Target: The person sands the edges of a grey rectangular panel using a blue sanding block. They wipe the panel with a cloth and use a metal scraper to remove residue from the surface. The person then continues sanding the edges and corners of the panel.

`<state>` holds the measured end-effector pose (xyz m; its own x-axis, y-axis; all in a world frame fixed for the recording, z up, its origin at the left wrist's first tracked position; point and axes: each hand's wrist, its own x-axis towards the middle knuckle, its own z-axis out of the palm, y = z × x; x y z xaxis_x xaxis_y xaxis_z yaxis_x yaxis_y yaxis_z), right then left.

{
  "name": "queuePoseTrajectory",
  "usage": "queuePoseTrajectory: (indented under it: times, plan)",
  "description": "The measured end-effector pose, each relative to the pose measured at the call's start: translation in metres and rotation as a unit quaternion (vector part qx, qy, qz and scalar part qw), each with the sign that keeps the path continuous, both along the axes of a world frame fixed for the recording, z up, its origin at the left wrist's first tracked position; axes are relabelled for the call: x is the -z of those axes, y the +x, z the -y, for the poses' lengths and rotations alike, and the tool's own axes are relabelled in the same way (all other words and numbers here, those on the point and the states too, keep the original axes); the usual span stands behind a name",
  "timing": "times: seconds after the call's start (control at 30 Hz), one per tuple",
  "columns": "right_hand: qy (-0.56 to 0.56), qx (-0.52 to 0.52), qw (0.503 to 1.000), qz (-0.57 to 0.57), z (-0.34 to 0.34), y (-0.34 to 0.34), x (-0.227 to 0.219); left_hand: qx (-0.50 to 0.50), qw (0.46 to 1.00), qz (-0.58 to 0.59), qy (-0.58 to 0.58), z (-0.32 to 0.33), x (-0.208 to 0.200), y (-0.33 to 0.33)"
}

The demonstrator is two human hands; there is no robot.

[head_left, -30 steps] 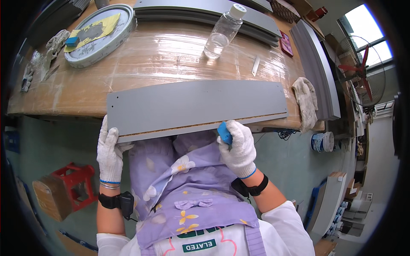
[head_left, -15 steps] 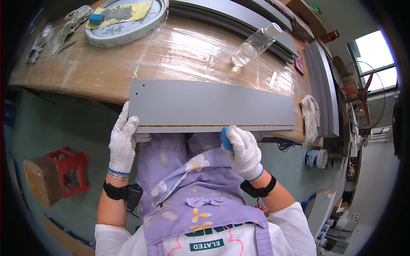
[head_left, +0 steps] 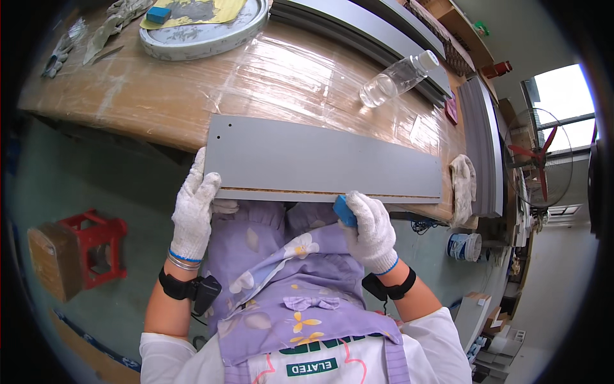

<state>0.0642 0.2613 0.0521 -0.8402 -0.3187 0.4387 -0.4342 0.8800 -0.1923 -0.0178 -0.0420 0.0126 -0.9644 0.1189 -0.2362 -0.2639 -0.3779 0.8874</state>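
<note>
A long grey panel (head_left: 320, 157) lies at the table's near edge, its front part overhanging my lap. Along its near side runs a narrow groove that shows raw brown board, and two small dark holes sit near its left end. My left hand (head_left: 194, 208), in a white knit glove, grips the panel's left end, thumb on top and fingers partly underneath. In my gloved right hand (head_left: 371, 232) is a small blue block (head_left: 345, 210), pinched between thumb and fingers. The block is at the panel's near edge, right of its middle; whether it presses on the edge I cannot tell.
Film covers the brown table (head_left: 281, 83). A clear bottle (head_left: 391, 82) stands beyond the panel; a round grey lid (head_left: 204, 45) carries yellow sandpaper (head_left: 224, 11) and another blue block (head_left: 158, 15). Grey boards (head_left: 483, 147) and a cloth glove (head_left: 463, 182) are right, a red stool (head_left: 99, 246) left.
The view has shifted slightly. My left hand still holds the panel's end, and my right hand with the blue block stays by the near edge, the block tilted a little differently.
</note>
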Motion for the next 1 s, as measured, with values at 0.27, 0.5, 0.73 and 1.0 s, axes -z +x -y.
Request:
queuePoseTrajectory:
  times: [0.27, 0.5, 0.73, 1.0]
  plan:
    - [0.051, -0.039, 0.998, 0.002, 0.012, -0.007, 0.000, -0.006, 1.000, 0.014, -0.003, 0.002, -0.002, -0.002]
    - [0.048, 0.076, 0.996, -0.017, -0.056, 0.018, -0.002, -0.007, 0.999, -0.005, -0.039, -0.015, -0.002, 0.000]
    - [-0.041, 0.047, 0.998, -0.003, 0.014, -0.001, 0.007, -0.008, 0.999, 0.004, -0.044, -0.018, -0.005, -0.001]
    - [-0.105, 0.330, 0.934, -0.084, -0.080, 0.032, 0.030, -0.011, 0.999, 0.007, -0.044, -0.020, -0.006, 0.001]
